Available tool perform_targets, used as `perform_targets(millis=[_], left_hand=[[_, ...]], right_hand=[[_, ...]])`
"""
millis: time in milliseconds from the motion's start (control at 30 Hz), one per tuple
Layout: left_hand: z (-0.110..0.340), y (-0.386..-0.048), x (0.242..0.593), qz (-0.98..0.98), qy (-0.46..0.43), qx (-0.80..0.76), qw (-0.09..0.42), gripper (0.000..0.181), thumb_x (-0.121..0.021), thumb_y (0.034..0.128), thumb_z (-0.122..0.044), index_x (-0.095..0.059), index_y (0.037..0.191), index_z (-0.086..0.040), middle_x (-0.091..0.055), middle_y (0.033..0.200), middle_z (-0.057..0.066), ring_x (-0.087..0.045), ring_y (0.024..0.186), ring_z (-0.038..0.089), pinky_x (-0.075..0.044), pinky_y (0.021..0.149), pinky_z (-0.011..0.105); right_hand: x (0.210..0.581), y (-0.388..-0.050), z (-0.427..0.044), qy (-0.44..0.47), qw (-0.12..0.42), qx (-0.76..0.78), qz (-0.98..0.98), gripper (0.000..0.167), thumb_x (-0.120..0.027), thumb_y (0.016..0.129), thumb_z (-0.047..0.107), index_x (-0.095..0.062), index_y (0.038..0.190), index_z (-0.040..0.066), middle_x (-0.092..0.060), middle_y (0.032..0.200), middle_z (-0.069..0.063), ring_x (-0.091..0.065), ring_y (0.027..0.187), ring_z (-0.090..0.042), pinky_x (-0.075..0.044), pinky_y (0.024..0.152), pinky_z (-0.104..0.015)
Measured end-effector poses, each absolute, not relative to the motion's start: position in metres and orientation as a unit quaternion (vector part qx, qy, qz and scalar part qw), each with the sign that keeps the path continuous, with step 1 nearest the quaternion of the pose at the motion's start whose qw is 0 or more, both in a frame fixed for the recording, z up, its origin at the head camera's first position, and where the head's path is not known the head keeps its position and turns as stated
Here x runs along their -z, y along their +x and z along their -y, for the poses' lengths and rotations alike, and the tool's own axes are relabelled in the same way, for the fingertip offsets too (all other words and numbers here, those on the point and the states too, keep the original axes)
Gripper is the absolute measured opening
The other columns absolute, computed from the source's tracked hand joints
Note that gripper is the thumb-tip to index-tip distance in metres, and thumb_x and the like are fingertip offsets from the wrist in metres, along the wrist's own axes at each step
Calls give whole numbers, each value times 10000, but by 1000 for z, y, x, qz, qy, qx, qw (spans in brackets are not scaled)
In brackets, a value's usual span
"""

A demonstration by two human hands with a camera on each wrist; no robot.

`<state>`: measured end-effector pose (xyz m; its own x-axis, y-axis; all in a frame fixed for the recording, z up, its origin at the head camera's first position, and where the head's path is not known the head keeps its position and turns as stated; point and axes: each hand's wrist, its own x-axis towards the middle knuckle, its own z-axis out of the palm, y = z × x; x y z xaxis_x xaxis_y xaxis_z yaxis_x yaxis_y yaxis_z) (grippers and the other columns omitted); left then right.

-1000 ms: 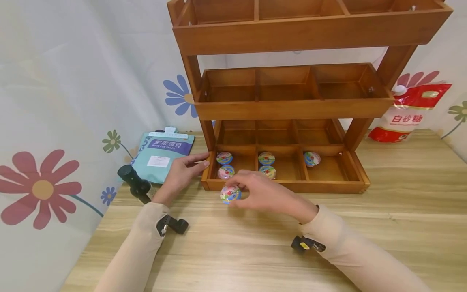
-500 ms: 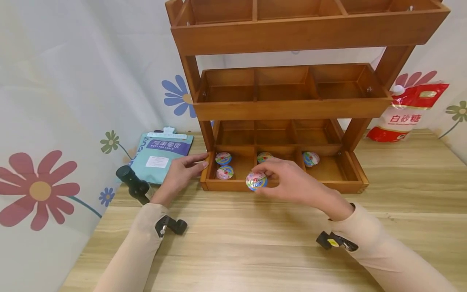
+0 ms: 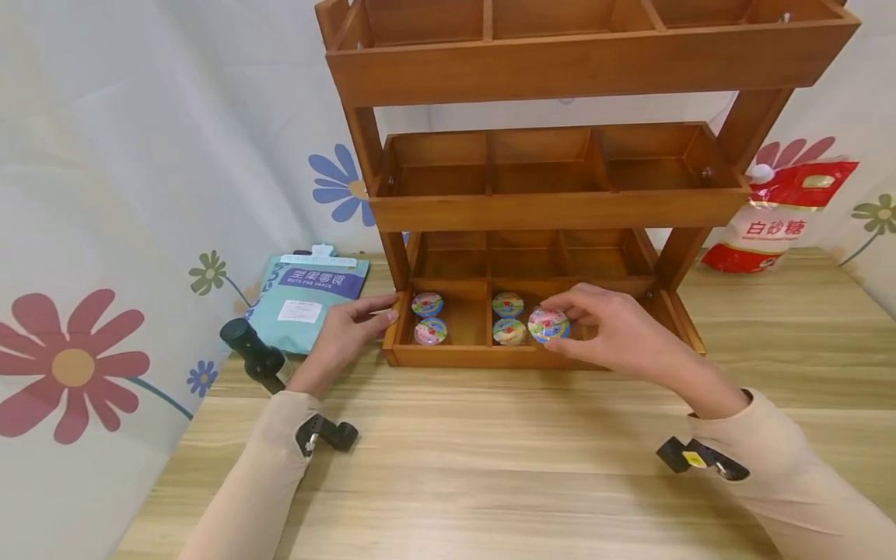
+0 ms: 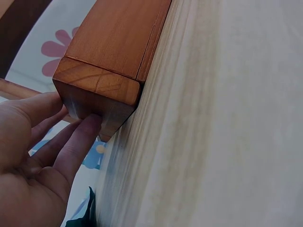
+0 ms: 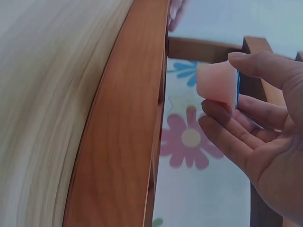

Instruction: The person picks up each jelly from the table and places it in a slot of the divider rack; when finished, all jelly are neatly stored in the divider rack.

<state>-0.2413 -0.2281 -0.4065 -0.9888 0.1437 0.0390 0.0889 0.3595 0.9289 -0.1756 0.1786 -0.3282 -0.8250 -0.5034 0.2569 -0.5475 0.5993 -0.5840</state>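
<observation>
My right hand (image 3: 623, 330) pinches a small jelly cup (image 3: 549, 325) by its edge, above the front rim of the rack's lowest tray. Its pink, cloudy body (image 5: 215, 84) shows in the right wrist view, with thumb and fingers on either side. My left hand (image 3: 353, 330) touches the left end of the wooden rack (image 3: 455, 356) with nearly straight fingers (image 4: 85, 137). Two jelly cups (image 3: 430, 331) sit in the lowest tray's front left compartment. Two more jelly cups (image 3: 509, 332) sit in the front middle one. My right hand covers most of the right compartment.
Above rise the middle tray (image 3: 560, 211) and the top tray (image 3: 595, 70). A teal nut-snack bag (image 3: 301, 303) and a dark bottle (image 3: 255, 354) stand left of the rack. A red and white sugar bag (image 3: 770, 222) stands at the right, on the wooden table (image 3: 490, 467).
My right hand has carried the jelly cup rightward along the tray front, from the left compartment to the middle one. My left hand stays against the rack's end.
</observation>
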Motion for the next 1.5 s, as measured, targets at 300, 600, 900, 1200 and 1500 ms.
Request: perform_targets(millis=[300,600,900,1200,1500], left_hand=[[229,-241,405,-827,70,-558,22,427,-727,1042,-208,-672,1441,-67,-666,1415,160,-700,1183,323,-619,936,345],[228,-240,405,-828,68,-556,24,434,-723,1045,-216,-666,1450,-70,-660,1424,160,-693,1198,327,-617,944,353],[227,-240,405,-830,61,-555,23,426,-730,1040,-212,-677,1440,-75,-673,1407,149,-703,1179,306,-624,916,322],[227,-239,404,-836,55,-545,27,432,-725,1043,-225,-672,1450,-91,-671,1417,128,-700,1192,305,-626,910,318],[227,-240,404,-836,52,-545,28,429,-722,1046,-221,-672,1448,-83,-667,1419,139,-700,1189,311,-626,912,321]], right_hand=[[330,-178,-211,262,61,-363,892,442,-895,889,170,-733,1285,59,-726,1158,-37,-684,1009,-209,-603,902,-243],[334,-187,-237,226,50,-359,904,457,-863,920,140,-696,1323,3,-701,1196,-129,-688,1057,-316,-552,899,-150],[339,-192,-251,198,35,-341,918,473,-844,944,189,-682,1345,-2,-702,1214,-170,-710,1057,-351,-526,862,-125],[349,-198,-255,188,27,-342,920,477,-845,936,179,-673,1329,-30,-708,1196,-194,-716,1045,-370,-542,858,-166],[358,-201,-256,182,13,-333,925,478,-846,936,201,-676,1325,-18,-709,1194,-200,-722,1044,-363,-593,916,-495]])
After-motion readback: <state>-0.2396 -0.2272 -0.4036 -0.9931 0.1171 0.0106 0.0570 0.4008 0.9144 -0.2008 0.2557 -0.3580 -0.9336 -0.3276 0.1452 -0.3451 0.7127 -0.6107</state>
